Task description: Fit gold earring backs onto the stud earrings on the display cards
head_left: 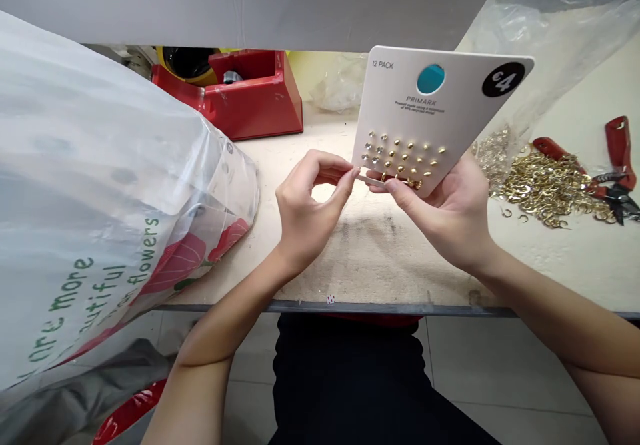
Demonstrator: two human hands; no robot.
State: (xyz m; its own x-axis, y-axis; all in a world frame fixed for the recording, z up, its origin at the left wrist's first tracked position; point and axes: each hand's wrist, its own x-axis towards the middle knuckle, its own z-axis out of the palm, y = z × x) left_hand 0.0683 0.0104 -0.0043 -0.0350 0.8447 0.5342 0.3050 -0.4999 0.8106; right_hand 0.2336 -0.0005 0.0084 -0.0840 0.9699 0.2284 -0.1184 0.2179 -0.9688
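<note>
A white earring card (400,122) with a round hole, a black price sticker and rows of small gold and clear studs is held upright, tilted. My right hand (455,212) grips its lower right part, thumb in front near gold hoops at the lower edge. My left hand (317,202) pinches with thumb and index finger at the card's lower left corner, on a thin pale strip that juts out there. Whether the strip belongs to the card cannot be made out.
A red tape dispenser (255,98) stands at the back left. A large printed plastic bag (100,198) fills the left side. Gold hoops (545,185) lie heaped at right, beside red-handled pliers (620,152) and clear small parts (495,155).
</note>
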